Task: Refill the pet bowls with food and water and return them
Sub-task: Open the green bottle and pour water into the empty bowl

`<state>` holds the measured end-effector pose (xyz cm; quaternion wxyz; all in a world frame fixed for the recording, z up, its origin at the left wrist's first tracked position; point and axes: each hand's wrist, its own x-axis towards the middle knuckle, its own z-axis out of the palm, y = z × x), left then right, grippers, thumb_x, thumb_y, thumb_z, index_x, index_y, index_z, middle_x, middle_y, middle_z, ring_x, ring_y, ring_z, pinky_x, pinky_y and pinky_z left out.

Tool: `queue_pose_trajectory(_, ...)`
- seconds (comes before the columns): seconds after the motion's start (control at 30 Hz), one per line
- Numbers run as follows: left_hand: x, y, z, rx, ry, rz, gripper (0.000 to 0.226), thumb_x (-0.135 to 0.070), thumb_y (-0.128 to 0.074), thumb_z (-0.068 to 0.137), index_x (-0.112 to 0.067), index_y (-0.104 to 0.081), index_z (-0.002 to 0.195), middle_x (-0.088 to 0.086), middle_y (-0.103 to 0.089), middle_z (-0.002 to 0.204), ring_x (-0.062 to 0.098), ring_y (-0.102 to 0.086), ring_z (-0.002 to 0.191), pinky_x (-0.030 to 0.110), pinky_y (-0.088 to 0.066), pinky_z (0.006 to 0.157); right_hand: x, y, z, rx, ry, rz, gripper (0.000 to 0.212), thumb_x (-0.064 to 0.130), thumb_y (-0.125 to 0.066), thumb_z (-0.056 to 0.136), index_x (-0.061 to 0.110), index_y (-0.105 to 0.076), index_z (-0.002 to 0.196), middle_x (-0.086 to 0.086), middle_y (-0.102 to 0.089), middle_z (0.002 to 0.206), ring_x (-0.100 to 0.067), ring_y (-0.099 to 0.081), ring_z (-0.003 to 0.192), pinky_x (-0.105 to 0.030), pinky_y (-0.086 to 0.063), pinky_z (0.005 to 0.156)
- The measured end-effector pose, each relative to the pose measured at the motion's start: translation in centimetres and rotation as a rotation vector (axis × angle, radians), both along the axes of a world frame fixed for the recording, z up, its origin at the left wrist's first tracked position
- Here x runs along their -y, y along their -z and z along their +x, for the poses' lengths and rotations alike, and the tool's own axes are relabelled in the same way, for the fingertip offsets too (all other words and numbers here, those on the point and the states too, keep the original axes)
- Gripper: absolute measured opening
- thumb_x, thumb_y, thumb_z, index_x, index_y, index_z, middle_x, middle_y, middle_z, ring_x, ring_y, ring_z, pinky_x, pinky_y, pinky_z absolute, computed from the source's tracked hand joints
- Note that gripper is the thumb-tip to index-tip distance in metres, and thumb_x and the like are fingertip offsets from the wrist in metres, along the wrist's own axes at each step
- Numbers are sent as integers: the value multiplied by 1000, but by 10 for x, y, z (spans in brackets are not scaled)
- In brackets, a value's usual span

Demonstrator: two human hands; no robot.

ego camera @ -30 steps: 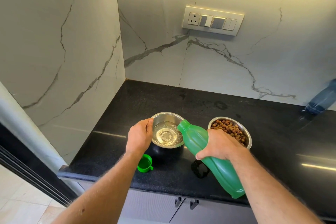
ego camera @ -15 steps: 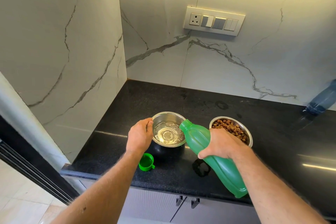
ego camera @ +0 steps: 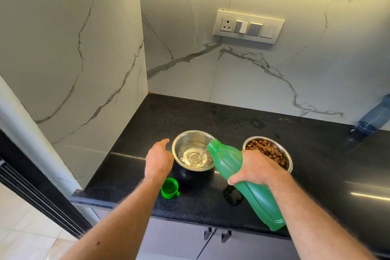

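Head view looks down on a black stone surface (ego camera: 316,154) set in a corner of pale marble walls. The right hand (ego camera: 256,168) grips a green bottle (ego camera: 251,183) around its upper body, fingers curled over the top and thumb underneath. The bottle is tipped steeply, its base out past the near edge of the surface and its open mouth over the right rim of a steel water bowl (ego camera: 193,150). Water lies in the bottom of that bowl, rippled where the stream lands. The left hand (ego camera: 159,159) is just beside the left rim of the water bowl, fingers relaxed and loosely together, holding nothing; whether it touches the rim I cannot tell. A second steel bowl (ego camera: 268,153), filled with brown kibble, stands to the right of the water bowl, partly behind the right hand. The bottle's green cap (ego camera: 169,188) sits upside down on the surface near the front edge, just under the left wrist. A dark wet patch (ego camera: 233,196) marks the surface below the bottle. On the back wall is a switch panel (ego camera: 249,27), and a blue bottle (ego camera: 373,116) leans at the far right edge.
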<state>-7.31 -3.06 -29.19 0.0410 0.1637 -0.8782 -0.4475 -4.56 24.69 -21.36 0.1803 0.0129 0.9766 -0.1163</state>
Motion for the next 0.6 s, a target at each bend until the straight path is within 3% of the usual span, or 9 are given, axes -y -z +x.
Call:
queue_pose_trajectory(0.17,0,0,1,23,-13,17,60,3,-51,93,-23,-48,147,5,-46,153,22,-59,122,34,-56,92,1,0,-1,8,-8,10,88,74,-82,35,27,-60,106,6,-67,94,-13,-67,81,-38,-60,79)
queue_pose_trajectory(0.27,1,2,1,30,-20,0,59,2,-50,93,-24,-48,146,5,-47,152,13,-61,108,25,-57,79,1,1,-1,15,-16,16,87,73,-82,38,26,-60,107,6,-67,94,-13,-67,81,-38,-60,80)
queue_pose_trajectory(0.4,3,7,1,70,-16,-28,59,2,-47,94,-24,-49,146,5,-48,151,8,-52,95,10,-38,59,1,1,0,9,-21,28,84,71,-84,41,26,-60,108,6,-67,93,-12,-66,81,-37,-60,78)
queue_pose_trajectory(0.6,5,12,-1,106,-12,-39,57,0,-48,94,-24,-49,146,6,-50,149,2,-49,75,10,-35,52,2,3,1,17,-16,32,83,70,-85,42,26,-61,107,6,-67,93,-12,-67,81,-37,-60,79)
